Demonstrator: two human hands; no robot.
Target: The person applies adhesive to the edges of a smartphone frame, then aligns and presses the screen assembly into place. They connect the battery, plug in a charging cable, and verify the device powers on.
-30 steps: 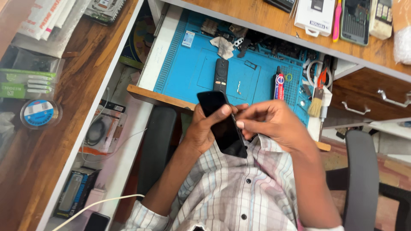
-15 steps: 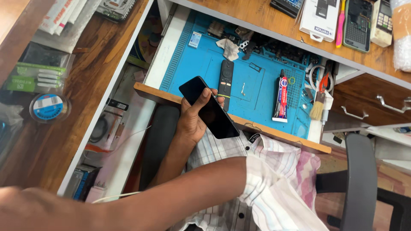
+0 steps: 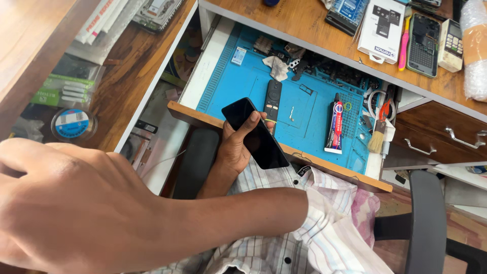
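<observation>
A black phone (image 3: 255, 133), screen dark and unopened, sits gripped in the left hand (image 3: 238, 147) above an open drawer's blue mat (image 3: 309, 114). The right hand (image 3: 66, 203), fingers curled loosely around nothing, reaches left near the camera.

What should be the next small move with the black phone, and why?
Probably bring the right hand over to the phone: only the left hand grips it, tilted above the front edge of the drawer, while the right hand is far off to the side.
</observation>
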